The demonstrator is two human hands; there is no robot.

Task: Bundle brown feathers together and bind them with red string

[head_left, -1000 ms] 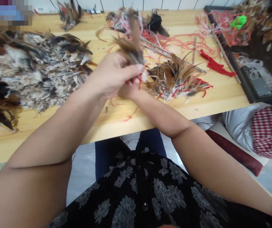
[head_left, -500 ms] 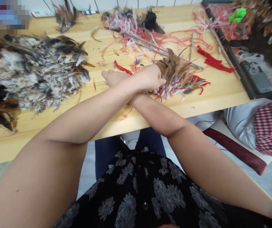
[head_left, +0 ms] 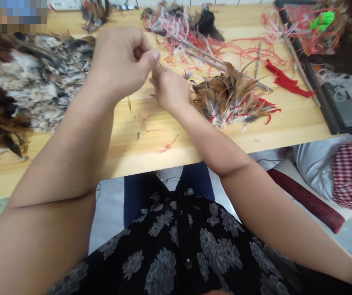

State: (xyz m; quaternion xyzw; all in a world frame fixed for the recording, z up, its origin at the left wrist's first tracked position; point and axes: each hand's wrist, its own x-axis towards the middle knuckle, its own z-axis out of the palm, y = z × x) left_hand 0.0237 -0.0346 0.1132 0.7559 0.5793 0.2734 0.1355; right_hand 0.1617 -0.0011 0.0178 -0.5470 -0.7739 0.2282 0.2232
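My left hand (head_left: pixel 122 61) is raised above the table, its fingers curled and its thumb pointing right. Just beside its thumb tip is my right hand (head_left: pixel 172 87), with fingers pinched together. Thin brown bits show at the right fingertips, too small to name; whatever either hand holds is hidden. To the right of my right hand lies a bundle of brown feathers (head_left: pixel 229 94) with red and white ties at its lower ends. Past my left wrist spreads a large pile of grey-white feathers (head_left: pixel 43 82), partly covered by my arm.
Red and white strings (head_left: pixel 176 28) lie tangled at the back beside thin sticks (head_left: pixel 208 59). A bunch of red cords (head_left: pixel 286 80) rests near a black-edged tray (head_left: pixel 317 94) holding a green bundle (head_left: pixel 323 19). Brown feathers (head_left: pixel 0 119) fill the left side. Thread scraps (head_left: pixel 168 145) lie near the front edge.
My arms have uncrossed. My left hand has left the feather bundle and moved up and left; my right hand has turned and moved slightly right, bringing the fingertips close together. The view has shifted slightly.
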